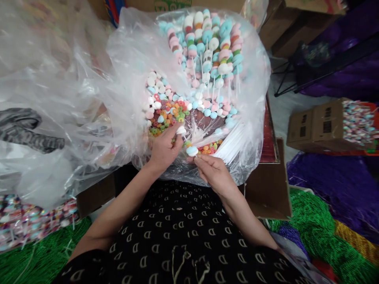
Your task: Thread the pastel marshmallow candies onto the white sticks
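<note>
Between the thumb and fingers of my left hand is a white candy. My right hand pinches a white stick, whose tip end carries a blue and white candy. The hands are close but apart. Just beyond them lie small colourful rings and loose pastel candies on clear plastic. A bundle of white sticks lies to the right of my right hand. Farther back, finished-looking candy skewers rest side by side, their sticks pointing toward me.
Clear plastic sheeting spreads over the left side. A cardboard box with wrapped candies stands on the right. An open carton sits beside my right forearm. Green shiny material lies at the lower right.
</note>
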Motion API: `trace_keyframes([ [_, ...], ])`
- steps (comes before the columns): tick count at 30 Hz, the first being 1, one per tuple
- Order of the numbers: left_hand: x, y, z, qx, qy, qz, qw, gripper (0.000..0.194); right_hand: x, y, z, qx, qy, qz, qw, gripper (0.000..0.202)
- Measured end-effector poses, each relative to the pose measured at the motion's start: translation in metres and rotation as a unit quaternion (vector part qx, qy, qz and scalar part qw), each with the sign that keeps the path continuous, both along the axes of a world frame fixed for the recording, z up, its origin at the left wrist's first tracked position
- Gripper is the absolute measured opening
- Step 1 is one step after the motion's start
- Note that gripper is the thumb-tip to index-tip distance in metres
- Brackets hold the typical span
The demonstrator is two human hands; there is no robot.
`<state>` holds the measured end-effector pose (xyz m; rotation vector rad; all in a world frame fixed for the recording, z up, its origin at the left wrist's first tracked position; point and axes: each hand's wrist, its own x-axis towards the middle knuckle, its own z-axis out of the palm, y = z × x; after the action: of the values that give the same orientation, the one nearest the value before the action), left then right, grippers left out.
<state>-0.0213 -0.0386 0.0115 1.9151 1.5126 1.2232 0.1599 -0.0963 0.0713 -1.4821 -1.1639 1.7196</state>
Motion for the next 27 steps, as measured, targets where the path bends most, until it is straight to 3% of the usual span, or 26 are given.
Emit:
trace_keyframes([
  [9, 0.001, 0.002, 0.005, -0.028, -0.018, -0.015, 0.999, 0.035, -0.006, -0.001, -0.004, 0.004, 0.022, -0.015, 1.000, 0.044],
  [16, 0.001, -0.001, 0.009, 0.014, 0.041, -0.039, 0.998, 0.040, -0.014, -0.003, -0.005, 0.024, 0.033, -0.018, 0.999, 0.042],
  [27, 0.004, -0.004, 0.019, -0.032, -0.066, -0.107, 0.992, 0.040, -0.015, 0.003, -0.012, 0.057, 0.026, -0.033, 0.997, 0.044],
])
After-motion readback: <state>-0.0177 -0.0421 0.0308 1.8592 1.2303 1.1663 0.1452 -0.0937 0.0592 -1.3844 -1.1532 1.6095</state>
